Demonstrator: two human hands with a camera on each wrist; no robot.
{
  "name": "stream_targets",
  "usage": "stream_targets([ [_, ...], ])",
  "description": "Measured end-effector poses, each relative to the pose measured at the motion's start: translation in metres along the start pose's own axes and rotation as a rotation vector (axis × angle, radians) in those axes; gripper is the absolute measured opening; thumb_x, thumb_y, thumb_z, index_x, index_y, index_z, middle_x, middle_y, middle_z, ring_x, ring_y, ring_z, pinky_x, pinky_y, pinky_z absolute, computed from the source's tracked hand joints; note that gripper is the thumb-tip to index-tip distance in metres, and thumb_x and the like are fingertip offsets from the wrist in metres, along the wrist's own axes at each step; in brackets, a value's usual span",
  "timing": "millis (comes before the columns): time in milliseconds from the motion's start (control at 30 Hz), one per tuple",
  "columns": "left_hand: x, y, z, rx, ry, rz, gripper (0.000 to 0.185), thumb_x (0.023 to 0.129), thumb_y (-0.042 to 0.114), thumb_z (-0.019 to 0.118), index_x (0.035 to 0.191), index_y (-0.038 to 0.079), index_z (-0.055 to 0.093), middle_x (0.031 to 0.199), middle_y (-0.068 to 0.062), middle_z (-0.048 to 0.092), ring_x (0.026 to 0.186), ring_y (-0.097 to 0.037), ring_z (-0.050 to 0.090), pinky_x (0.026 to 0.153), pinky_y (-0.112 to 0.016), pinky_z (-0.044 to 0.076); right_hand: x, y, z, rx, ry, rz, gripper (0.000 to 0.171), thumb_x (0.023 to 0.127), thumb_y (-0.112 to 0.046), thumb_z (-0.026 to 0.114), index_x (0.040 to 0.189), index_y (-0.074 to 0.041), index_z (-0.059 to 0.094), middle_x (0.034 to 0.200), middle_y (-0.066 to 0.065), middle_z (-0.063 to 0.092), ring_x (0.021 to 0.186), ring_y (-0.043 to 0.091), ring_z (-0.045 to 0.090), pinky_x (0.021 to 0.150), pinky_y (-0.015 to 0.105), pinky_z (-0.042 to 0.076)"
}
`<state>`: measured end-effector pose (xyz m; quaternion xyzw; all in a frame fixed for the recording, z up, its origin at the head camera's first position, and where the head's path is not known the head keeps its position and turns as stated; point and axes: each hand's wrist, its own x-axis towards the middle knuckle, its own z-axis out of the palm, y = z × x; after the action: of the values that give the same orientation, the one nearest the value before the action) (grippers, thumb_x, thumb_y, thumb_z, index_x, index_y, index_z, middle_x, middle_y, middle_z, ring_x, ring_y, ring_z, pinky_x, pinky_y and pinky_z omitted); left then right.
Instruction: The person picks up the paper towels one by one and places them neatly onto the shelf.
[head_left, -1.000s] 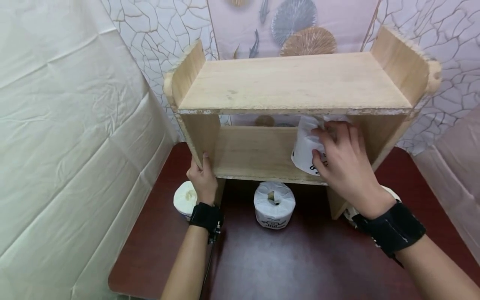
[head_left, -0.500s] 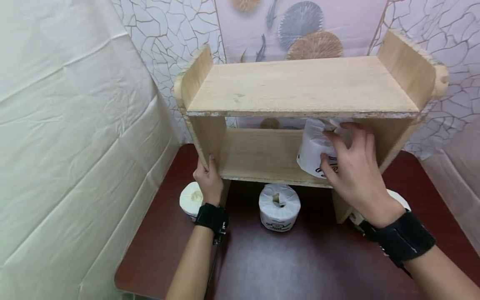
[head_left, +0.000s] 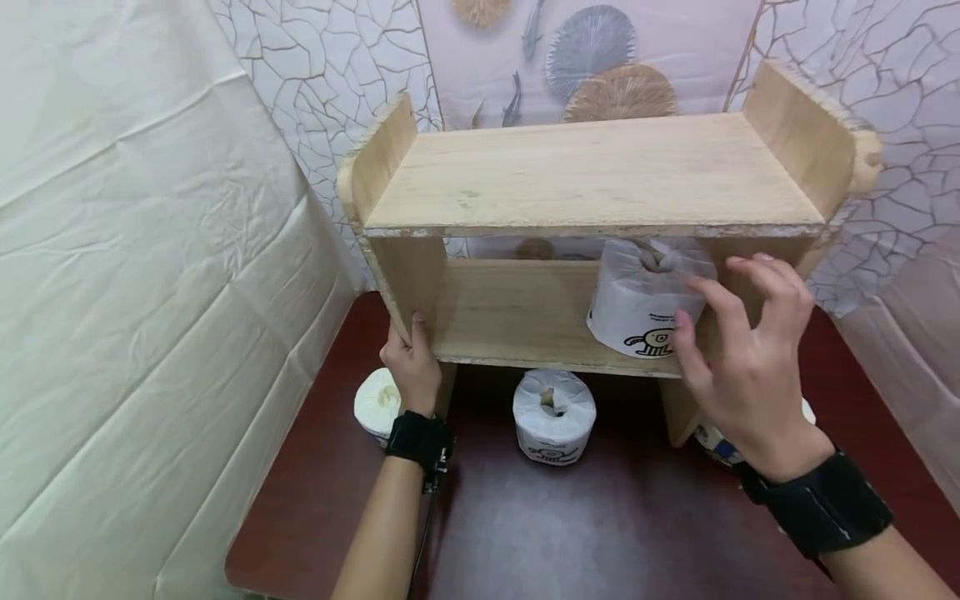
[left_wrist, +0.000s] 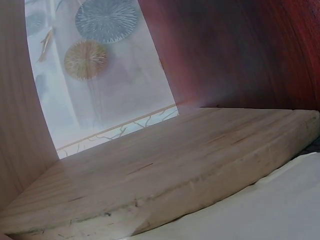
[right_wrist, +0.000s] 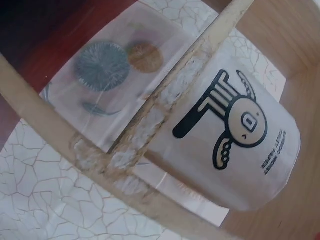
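my right hand [head_left: 750,367] hovered, fingers spread, off the wrapped roll [head_left: 647,293] — soft, light, slick film, best cupped round its sides — left hand [head_left: 414,367] gripping the shelf [head_left: 585,175].

Head view: the roll [head_left: 378,402] at lower left is partly hidden behind the left hand [head_left: 414,372] and the shelf's [head_left: 592,171] side panel. Another roll [head_left: 716,440] at lower right is mostly covered by the right hand [head_left: 750,367]; its print is unreadable. Both forearms run off the bottom edge. Left wrist view: upper right is blurred. Right wrist view: small lettering on the wrapped roll [right_wrist: 240,145] is illegible.
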<state>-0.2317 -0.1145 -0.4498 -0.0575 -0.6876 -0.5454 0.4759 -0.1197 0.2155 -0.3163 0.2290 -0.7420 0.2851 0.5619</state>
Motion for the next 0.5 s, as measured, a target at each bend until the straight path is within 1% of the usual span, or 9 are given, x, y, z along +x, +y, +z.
stream_targets([
  [133,0.0,-0.001,0.0,-0.003,0.0,-0.011,0.015,0.107,0.012,0.062,0.113,0.001,0.071,0.061,-0.005,0.047,0.053,-0.017,0.042,0.05,-0.025,0.028,0.002,0.0,0.0,0.008,0.139,0.021,0.027,0.094,-0.011,0.064,0.108,0.011,0.065,0.126,0.033,0.053,0.126,0.056,0.043,0.116,0.064,0.025],
  [200,-0.001,-0.001,0.0,-0.004,-0.003,-0.019,0.018,0.108,0.014,0.062,0.117,0.001,0.072,0.062,-0.007,0.051,0.055,-0.018,0.046,0.05,-0.025,0.03,0.003,0.003,0.001,0.009,0.215,0.029,0.026,0.093,-0.012,0.064,0.107,0.01,0.065,0.123,0.03,0.054,0.125,0.053,0.045,0.116,0.063,0.026],
  [267,-0.002,-0.001,-0.001,-0.004,-0.006,-0.025,0.021,0.109,0.017,0.061,0.119,0.001,0.071,0.062,-0.008,0.052,0.055,-0.018,0.048,0.05,-0.025,0.03,0.004,0.004,0.002,0.008,0.288,0.039,0.026,0.092,-0.013,0.064,0.106,0.009,0.065,0.122,0.025,0.054,0.123,0.05,0.046,0.115,0.063,0.028],
  [367,-0.002,-0.001,0.0,-0.005,0.005,-0.028,0.018,0.109,0.014,0.061,0.114,-0.001,0.07,0.062,-0.003,0.045,0.054,-0.019,0.044,0.05,-0.024,0.028,0.006,0.007,0.005,0.007,0.386,0.064,0.026,0.089,-0.015,0.066,0.104,0.007,0.064,0.125,0.015,0.052,0.122,0.045,0.047,0.115,0.06,0.03],
  [433,-0.002,0.0,0.0,-0.002,0.01,-0.034,0.016,0.108,0.013,0.062,0.11,-0.001,0.07,0.062,0.0,0.041,0.054,-0.018,0.042,0.05,-0.023,0.027,0.007,0.01,0.004,0.001,0.424,0.09,0.028,0.087,-0.016,0.067,0.104,0.006,0.063,0.127,0.01,0.05,0.122,0.043,0.046,0.115,0.058,0.031],
  [500,-0.001,0.0,0.0,-0.004,0.014,-0.034,0.014,0.107,0.011,0.063,0.108,-0.001,0.07,0.063,0.001,0.04,0.055,-0.018,0.043,0.051,-0.023,0.027,0.008,0.015,0.003,-0.007,0.455,0.123,0.03,0.085,-0.017,0.067,0.104,0.006,0.062,0.128,0.007,0.048,0.123,0.041,0.045,0.115,0.054,0.03],
])
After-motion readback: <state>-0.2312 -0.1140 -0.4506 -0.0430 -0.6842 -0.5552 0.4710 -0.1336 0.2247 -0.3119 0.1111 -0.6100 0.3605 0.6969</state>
